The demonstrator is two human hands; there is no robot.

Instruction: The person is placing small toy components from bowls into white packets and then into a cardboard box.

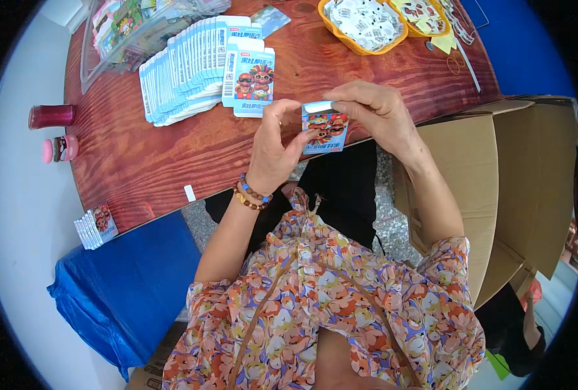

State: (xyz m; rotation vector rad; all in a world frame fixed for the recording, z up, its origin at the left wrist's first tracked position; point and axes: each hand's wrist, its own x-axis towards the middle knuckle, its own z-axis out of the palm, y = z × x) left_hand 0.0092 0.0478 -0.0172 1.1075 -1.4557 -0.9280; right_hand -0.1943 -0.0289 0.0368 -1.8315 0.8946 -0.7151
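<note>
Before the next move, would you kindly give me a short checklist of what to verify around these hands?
1. Left hand steadying the small blue box: ok, its thumb is on the printed face.
2. Right hand on the box: ok, fingers at its far edge.
3. White flap folded flat: not ok, it appears raised.
4. Box contents: cannot tell, the inside is hidden.
5. Flat cartons nearby: ok, fanned on the table.

Shows dark printed characters on the flat cartons [250, 78] toward the far edge of the table [126, 162]. Bears similar lettering, inverted, on the blue box [331, 134] by the near edge.
</note>
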